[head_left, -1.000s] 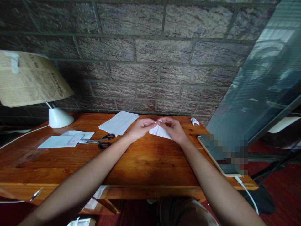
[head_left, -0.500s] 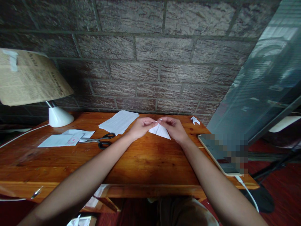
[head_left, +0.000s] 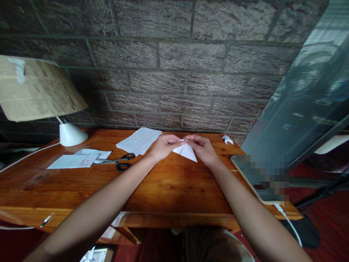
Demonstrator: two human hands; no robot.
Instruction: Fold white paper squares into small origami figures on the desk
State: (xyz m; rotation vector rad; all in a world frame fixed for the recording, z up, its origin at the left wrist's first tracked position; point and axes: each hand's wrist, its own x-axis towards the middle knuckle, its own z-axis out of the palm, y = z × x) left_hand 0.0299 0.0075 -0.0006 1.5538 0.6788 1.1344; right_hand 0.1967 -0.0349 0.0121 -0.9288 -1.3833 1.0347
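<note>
Both hands meet over the far middle of the desk, holding a piece of white paper [head_left: 186,151] folded to a pointed, roughly triangular shape. My left hand [head_left: 165,146], with a ring on one finger, pinches its upper left edge between thumb and fingers. At the top right of the paper, my right hand [head_left: 201,148] is closed on it in the same way. The fingertips nearly touch and hide the paper's upper edge. Its lower corner points down toward me.
A paper stack [head_left: 139,140] lies left of my hands. Black-handled scissors [head_left: 123,166] touch some folded papers [head_left: 73,161] near a lamp [head_left: 73,134]. On the right are a small folded paper figure [head_left: 227,139] and a charging tablet [head_left: 252,178]. A brick wall [head_left: 174,83] rises behind the desk [head_left: 174,193].
The view has shifted slightly. Both hands keep their pinch on the folded paper, which has tilted a little; nothing was let go.
</note>
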